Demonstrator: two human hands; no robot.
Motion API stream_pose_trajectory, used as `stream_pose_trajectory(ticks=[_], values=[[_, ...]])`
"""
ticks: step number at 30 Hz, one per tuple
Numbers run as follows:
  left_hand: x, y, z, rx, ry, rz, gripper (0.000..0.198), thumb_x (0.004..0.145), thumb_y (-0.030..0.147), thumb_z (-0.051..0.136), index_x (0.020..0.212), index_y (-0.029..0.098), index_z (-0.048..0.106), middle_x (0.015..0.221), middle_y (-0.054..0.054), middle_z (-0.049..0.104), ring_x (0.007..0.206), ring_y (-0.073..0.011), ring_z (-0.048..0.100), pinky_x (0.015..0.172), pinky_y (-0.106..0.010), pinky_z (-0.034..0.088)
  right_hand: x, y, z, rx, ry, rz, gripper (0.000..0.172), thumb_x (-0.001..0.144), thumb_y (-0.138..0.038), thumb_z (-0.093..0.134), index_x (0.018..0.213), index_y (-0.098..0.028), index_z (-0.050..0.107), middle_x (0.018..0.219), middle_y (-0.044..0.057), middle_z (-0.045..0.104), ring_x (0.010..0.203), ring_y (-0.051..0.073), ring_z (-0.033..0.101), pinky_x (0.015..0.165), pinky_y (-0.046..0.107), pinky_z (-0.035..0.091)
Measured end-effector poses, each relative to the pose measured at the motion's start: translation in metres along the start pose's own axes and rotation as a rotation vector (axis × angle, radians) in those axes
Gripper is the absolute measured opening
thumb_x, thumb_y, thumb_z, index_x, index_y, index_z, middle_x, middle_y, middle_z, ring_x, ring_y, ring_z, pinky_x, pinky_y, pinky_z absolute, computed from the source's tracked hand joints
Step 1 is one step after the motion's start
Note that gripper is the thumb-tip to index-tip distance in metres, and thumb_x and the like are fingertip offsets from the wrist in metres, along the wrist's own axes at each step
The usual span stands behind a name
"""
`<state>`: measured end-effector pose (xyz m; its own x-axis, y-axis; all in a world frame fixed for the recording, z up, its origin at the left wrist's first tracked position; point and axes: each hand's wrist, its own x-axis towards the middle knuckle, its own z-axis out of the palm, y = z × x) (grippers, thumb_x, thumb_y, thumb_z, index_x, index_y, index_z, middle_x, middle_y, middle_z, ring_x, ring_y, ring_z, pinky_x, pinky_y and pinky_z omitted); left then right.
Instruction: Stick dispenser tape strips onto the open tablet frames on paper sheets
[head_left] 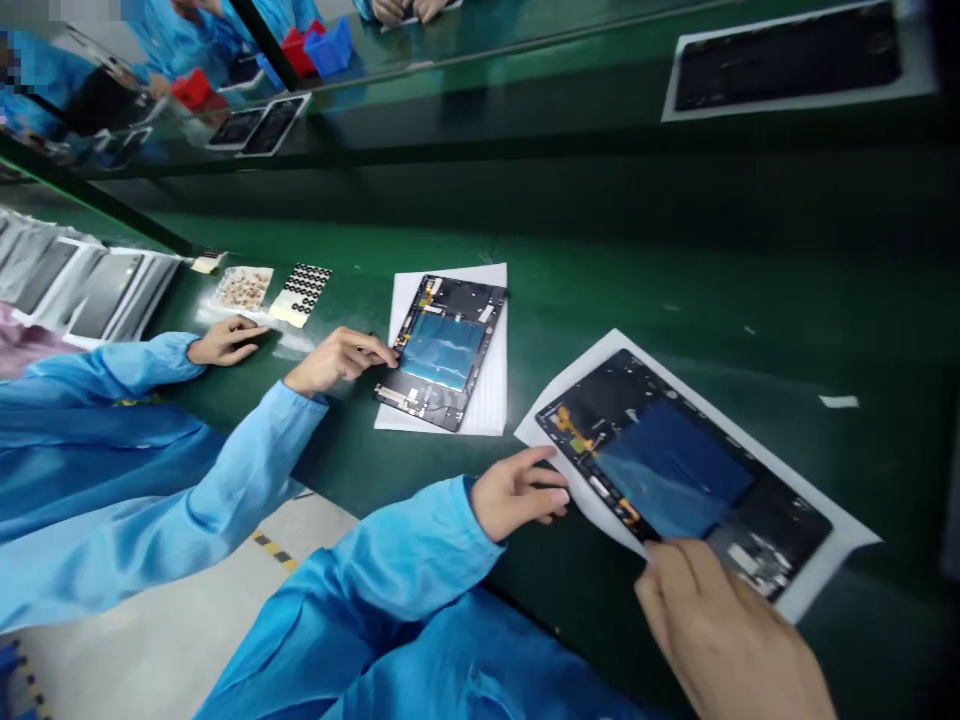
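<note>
An opened tablet (pixel 615 390), its inside facing up with a blue-filmed battery (pixel 675 465) and orange flex cables, lies slantwise on a white foam sheet (pixel 840 530) in front of me. My left hand (pixel 521 492) is at the sheet's left edge, fingers loosely bent and apart, with nothing seen in them. On the tablet's near edge, my right hand (pixel 727 630) has its fingers closed over the rim; its fingertips are partly hidden. The tablet's near right part is covered by that hand.
To the left, a co-worker's hand (pixel 341 358) touches a second opened tablet (pixel 442 350) on foam sheets. Sticker sheets (pixel 301 292) and a row of wrapped panels (pixel 97 290) stand farther left. Across the back, a raised shelf (pixel 480 110) bears another tablet (pixel 787 60). A white scrap (pixel 838 402) lies right.
</note>
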<state>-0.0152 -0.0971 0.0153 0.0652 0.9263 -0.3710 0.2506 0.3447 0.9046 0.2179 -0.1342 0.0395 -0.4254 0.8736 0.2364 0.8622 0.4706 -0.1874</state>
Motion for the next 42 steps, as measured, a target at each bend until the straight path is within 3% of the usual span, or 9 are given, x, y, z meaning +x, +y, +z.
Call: stream_pose_trajectory(ticks=[4, 7, 10, 16, 22, 24, 26, 32, 42], values=[[-0.004, -0.01, 0.012, -0.542, -0.156, -0.301, 0.051, 0.083, 0.036, 0.073, 0.129, 0.03, 0.053, 0.112, -0.006, 0.074, 0.097, -0.0272, 0.075, 0.083, -0.037, 0.062, 0.016, 0.044, 0.008, 0.004, 0.023, -0.039, 0.028, 0.095, -0.041, 0.049, 0.107, -0.02, 0.064, 0.101, 0.013, 0.067, 0.086, 0.026, 0.062, 0.07, 0.038, 0.047], [0.003, -0.014, 0.012, -0.582, -0.086, -0.32, 0.061, 0.077, 0.04, 0.081, 0.128, 0.029, 0.049, 0.107, -0.006, 0.072, 0.096, -0.0244, 0.075, 0.087, -0.037, 0.06, 0.035, 0.099, 0.026, -0.175, 0.068, 0.073, 0.051, 0.096, -0.052, 0.046, 0.127, -0.014, 0.058, 0.107, 0.019, 0.065, 0.093, 0.033, 0.059, 0.069, 0.041, 0.044], [0.012, -0.013, 0.013, -0.546, -0.026, -0.287, 0.077, 0.071, 0.042, 0.086, 0.133, 0.025, 0.044, 0.095, -0.002, 0.07, 0.087, -0.02, 0.075, 0.083, -0.034, 0.06, 0.042, 0.128, 0.037, -0.267, -0.023, 0.163, 0.051, 0.1, -0.046, 0.039, 0.13, -0.009, 0.055, 0.102, 0.018, 0.063, 0.084, 0.029, 0.058, 0.064, 0.037, 0.041], [0.046, -0.003, 0.017, -0.178, -0.054, -0.11, 0.076, 0.075, 0.043, 0.079, 0.14, 0.021, 0.046, 0.069, 0.006, 0.061, 0.059, -0.0125, 0.064, 0.058, -0.025, 0.056, -0.02, 0.098, 0.029, -0.129, -0.108, 0.198, 0.035, 0.102, -0.039, 0.037, 0.106, -0.013, 0.06, 0.082, 0.008, 0.063, 0.067, 0.02, 0.057, 0.054, 0.03, 0.036], [0.08, -0.003, 0.019, 0.072, -0.269, -0.015, 0.068, 0.078, 0.028, 0.074, 0.142, 0.022, 0.051, 0.062, 0.009, 0.054, 0.048, -0.0087, 0.053, 0.051, -0.02, 0.045, -0.073, 0.058, -0.001, -0.065, 0.134, 0.409, 0.021, 0.098, -0.037, 0.052, 0.096, -0.02, 0.064, 0.071, 0.003, 0.059, 0.059, 0.015, 0.056, 0.056, 0.028, 0.041], [0.085, 0.001, 0.013, 0.289, -0.297, 0.1, 0.062, 0.082, 0.028, 0.068, 0.142, 0.021, 0.051, 0.064, 0.008, 0.054, 0.049, -0.0082, 0.051, 0.052, -0.02, 0.043, -0.076, 0.072, -0.014, -0.16, 0.301, 0.478, 0.019, 0.093, -0.035, 0.061, 0.105, -0.02, 0.065, 0.079, 0.006, 0.063, 0.07, 0.02, 0.06, 0.065, 0.032, 0.046], [0.087, 0.007, 0.006, 0.452, -0.274, 0.189, 0.058, 0.085, 0.029, 0.063, 0.141, 0.019, 0.052, 0.066, 0.007, 0.054, 0.05, -0.0081, 0.05, 0.053, -0.02, 0.04, -0.082, 0.101, -0.023, -0.284, 0.457, 0.51, 0.035, 0.087, -0.032, 0.069, 0.119, -0.019, 0.063, 0.09, 0.012, 0.065, 0.081, 0.026, 0.063, 0.072, 0.037, 0.05], [0.079, 0.019, 0.004, 0.596, -0.179, 0.252, 0.052, 0.087, 0.035, 0.056, 0.135, 0.018, 0.055, 0.065, 0.006, 0.055, 0.049, -0.0088, 0.048, 0.052, -0.02, 0.039, -0.11, 0.183, -0.02, -0.529, 0.493, 0.365, 0.051, 0.084, -0.023, 0.072, 0.132, -0.018, 0.053, 0.104, 0.018, 0.067, 0.092, 0.028, 0.065, 0.077, 0.038, 0.055], [0.076, 0.021, 0.006, 0.64, -0.16, 0.277, 0.049, 0.088, 0.032, 0.056, 0.135, 0.018, 0.057, 0.062, 0.007, 0.052, 0.048, -0.0091, 0.049, 0.056, -0.022, 0.042, -0.122, 0.192, -0.015, -0.413, 0.462, 0.483, 0.045, 0.08, -0.027, 0.075, 0.122, -0.023, 0.057, 0.103, 0.017, 0.066, 0.095, 0.033, 0.067, 0.08, 0.045, 0.054]])
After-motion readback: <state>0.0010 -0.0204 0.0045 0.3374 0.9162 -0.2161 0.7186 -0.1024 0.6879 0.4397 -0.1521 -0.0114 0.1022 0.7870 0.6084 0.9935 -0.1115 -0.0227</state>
